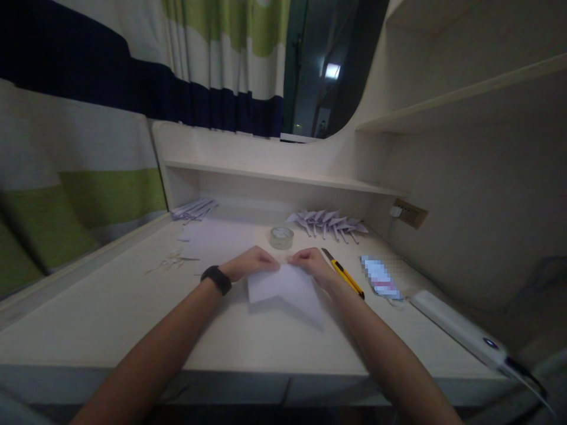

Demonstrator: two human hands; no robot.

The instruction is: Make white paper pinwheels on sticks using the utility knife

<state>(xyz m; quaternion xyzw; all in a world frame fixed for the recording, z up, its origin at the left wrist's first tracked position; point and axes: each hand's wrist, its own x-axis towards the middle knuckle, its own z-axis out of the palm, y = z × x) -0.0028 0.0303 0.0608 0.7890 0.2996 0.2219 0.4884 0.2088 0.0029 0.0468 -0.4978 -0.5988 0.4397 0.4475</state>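
A white sheet of paper (283, 289), creased down the middle, is held just above the desk close to me. My left hand (253, 262), with a dark band on its wrist, pinches the paper's far edge. Close beside it, my right hand (312, 262) pinches the same edge a little further right. Both sets of fingertips nearly meet at the crease. Just beyond them stands a roll of clear tape (282, 238). To the right of my right hand lies a yellow utility knife (343, 273) with its blade end pointing away.
Several folded paper pinwheels (328, 224) lie at the back right. Paper sheets (225, 233), rolled paper sticks (195, 209) and small loose pieces (170, 260) are at the left. A phone (381, 277) and a white power strip (458, 330) with a cable lie on the right.
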